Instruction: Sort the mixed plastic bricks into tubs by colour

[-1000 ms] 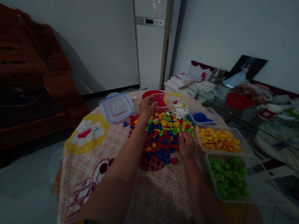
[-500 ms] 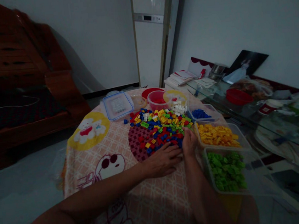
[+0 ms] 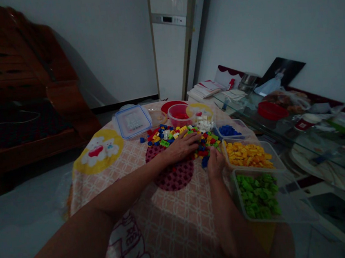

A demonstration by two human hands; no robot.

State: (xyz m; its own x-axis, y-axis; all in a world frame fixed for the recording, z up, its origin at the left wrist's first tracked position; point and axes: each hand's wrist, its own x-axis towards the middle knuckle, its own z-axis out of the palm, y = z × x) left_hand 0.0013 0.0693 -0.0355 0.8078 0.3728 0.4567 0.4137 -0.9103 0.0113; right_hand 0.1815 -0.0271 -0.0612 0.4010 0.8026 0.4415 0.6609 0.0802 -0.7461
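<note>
A mixed pile of small plastic building bricks point(image 3: 164, 136) in red, blue, yellow, green and white lies on the patterned tablecloth point(image 3: 176, 223). My left hand point(image 3: 183, 146) rests flat over the middle of the pile, fingers stretched out, covering some bricks. At the pile's right edge my right hand point(image 3: 215, 162) is curled, thumb side up, beside a few blue bricks point(image 3: 205, 161). Whatever its fingers hold is hidden. Just right of that hand stand a clear box of yellow bricks point(image 3: 249, 156) and a box of green bricks point(image 3: 259, 196).
Blue bricks point(image 3: 228, 130) fill part of another box behind the yellow one. White bricks point(image 3: 204, 122), a pink tub point(image 3: 179, 115) and a blue-rimmed clear lid point(image 3: 133, 121) are at the back. A cluttered glass table point(image 3: 251, 112) adjoins on the right.
My left hand has moved forward from the pile's near edge onto its middle. Bricks on the near side have shifted away, baring more of the dark red circle. My right hand stays at the right edge.
</note>
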